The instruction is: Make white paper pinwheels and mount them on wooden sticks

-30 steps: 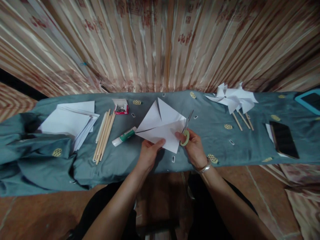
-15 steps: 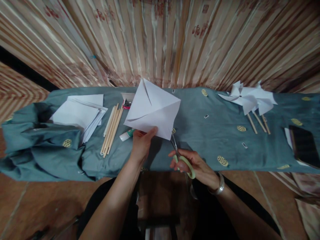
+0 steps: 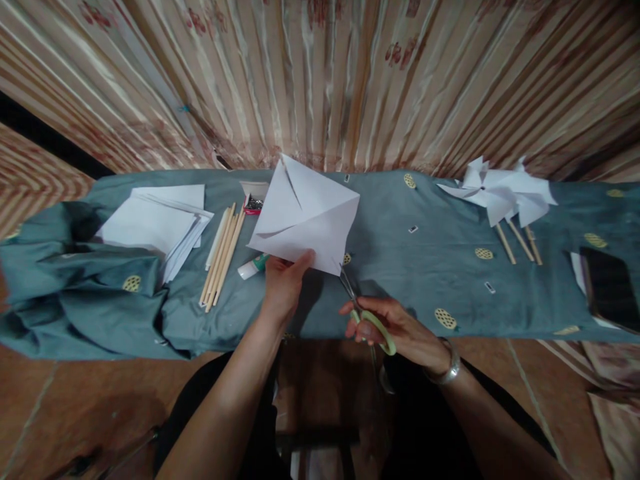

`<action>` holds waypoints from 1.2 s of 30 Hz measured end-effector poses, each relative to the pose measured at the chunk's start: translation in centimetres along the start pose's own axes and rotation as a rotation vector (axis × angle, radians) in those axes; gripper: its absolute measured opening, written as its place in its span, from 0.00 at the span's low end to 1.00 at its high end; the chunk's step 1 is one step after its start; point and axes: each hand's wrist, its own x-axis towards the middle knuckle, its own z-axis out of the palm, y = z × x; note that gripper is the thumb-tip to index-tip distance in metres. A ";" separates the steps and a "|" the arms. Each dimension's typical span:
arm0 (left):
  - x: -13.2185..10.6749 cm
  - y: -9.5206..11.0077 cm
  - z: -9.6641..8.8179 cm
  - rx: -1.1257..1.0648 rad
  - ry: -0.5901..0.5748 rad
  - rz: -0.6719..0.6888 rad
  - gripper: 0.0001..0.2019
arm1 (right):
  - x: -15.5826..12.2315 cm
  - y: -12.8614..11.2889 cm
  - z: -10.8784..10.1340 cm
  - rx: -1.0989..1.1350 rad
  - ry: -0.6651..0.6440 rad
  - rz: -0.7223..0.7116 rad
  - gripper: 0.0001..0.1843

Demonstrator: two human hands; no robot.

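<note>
Left hand (image 3: 283,283): raised above the near edge of the surface. Its grip is closed on the lower edge of a white paper square (image 3: 305,213), thumb on the facing side and fingers behind. The square is held clear of the surface, tilted, one corner uppermost. Two slits run from its corners toward the middle, one from the top and one from the left.

Right hand (image 3: 395,327): just off the near edge of the surface, lower than the left hand and apart from it. Its grip is closed through the pale green handles of a pair of scissors (image 3: 363,310). The blades point up and left, with the tips at the lower right corner of the paper square. Contact with the paper cannot be confirmed, nor how far the blades are parted. A metal bracelet (image 3: 445,367) sits on this wrist.

Surface: covered by a teal cloth (image 3: 425,267), bunched at the left end. Behind the left hand lies a glue stick (image 3: 253,267). To its left is a bundle of wooden sticks (image 3: 223,257), then a stack of white sheets (image 3: 155,227). A small open box of pins (image 3: 254,202) is partly hidden by the held paper. At far right lie finished paper pinwheels (image 3: 500,193) on sticks, and a dark phone (image 3: 607,287) near the right end.

Backdrop: a striped curtain (image 3: 320,80).
</note>
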 end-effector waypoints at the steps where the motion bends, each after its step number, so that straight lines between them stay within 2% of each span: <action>1: -0.1 0.0 0.1 0.006 -0.010 -0.009 0.11 | 0.1 0.0 0.2 0.000 -0.003 0.005 0.28; 5: -0.3 -0.3 0.2 0.047 -0.035 -0.043 0.09 | 0.3 -0.3 0.5 0.042 0.012 0.021 0.30; 18: -0.5 -0.8 0.2 0.081 -0.042 -0.067 0.08 | 0.6 -0.2 0.3 0.153 0.021 0.014 0.25; 30: -0.5 -1.0 0.2 0.050 -0.046 -0.079 0.13 | 0.6 0.0 0.2 0.144 0.016 0.016 0.24; 36: -0.6 -0.8 0.3 0.045 -0.051 -0.077 0.11 | 0.5 -0.1 0.2 0.121 0.012 -0.002 0.24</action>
